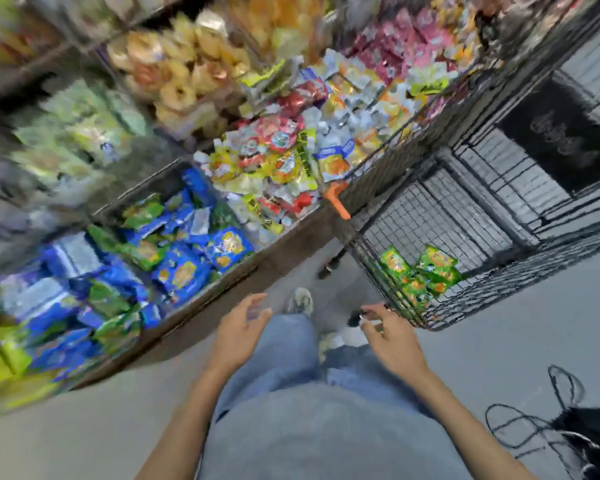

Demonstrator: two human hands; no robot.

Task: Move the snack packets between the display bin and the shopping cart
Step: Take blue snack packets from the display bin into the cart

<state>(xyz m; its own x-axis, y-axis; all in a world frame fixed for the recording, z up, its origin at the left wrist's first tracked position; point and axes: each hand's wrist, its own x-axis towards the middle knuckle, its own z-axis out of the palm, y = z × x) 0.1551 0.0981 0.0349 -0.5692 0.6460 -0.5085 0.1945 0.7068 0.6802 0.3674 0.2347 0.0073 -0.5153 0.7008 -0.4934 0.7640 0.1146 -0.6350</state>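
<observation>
Both hands are free and hold nothing. The left hand (239, 329) hangs in front of the body with its fingers relaxed and a little spread. The right hand (392, 337) is also loose and released, its fingertips near the lower corner of the shopping cart (413, 220), but the blur does not let me say if they touch the wire. Under the hands are blue jeans and one light shoe (299, 301).

The cart is of black wire and stands to the right. In its near corner lie a few green snack packets (421, 273), close together. To the left is the display bin (205, 313), with a brown front wall, full of blue packets (184, 268) mixed with green ones. Behind it, a further bin holds a heap of yellow, red and white packets (284, 157). An orange part (338, 199) sticks out between this bin and the cart.

The floor (84, 427) is plain grey. At the lower right a black bag (589, 434) lies on it beside a looped black cable (520, 427). The whole view is blurred.
</observation>
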